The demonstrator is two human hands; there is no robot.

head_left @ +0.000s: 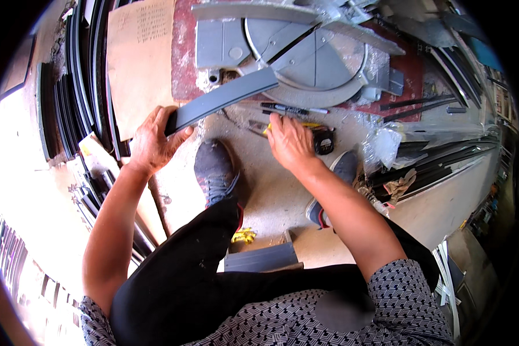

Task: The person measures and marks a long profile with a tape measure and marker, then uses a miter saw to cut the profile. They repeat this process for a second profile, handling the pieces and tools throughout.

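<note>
My left hand (154, 138) is closed around the lower end of a short grey profile strip (225, 97). The strip slants up to the right, its far end overlapping the front of a grey metal saw base (305, 57) in the picture. My right hand (291, 140) is low over the floor, fingers bent and drawn together above a hand tool with metal jaws (257, 128) and yellow on its handles. What its fingertips hold is hidden. Just right of that hand lies a black and yellow tape measure (323, 141). Beyond the fingers are a black marker (285, 108) and a thin pen-like stick (319, 111).
Long dark profiles (78, 86) lie along the left beside a cardboard sheet (139, 57). More black strips (427, 167), clear plastic wrap (383, 144) and a work glove (400, 185) lie at right. My shoes (214, 167) stand between them. A grey offcut (260, 258) lies near my legs.
</note>
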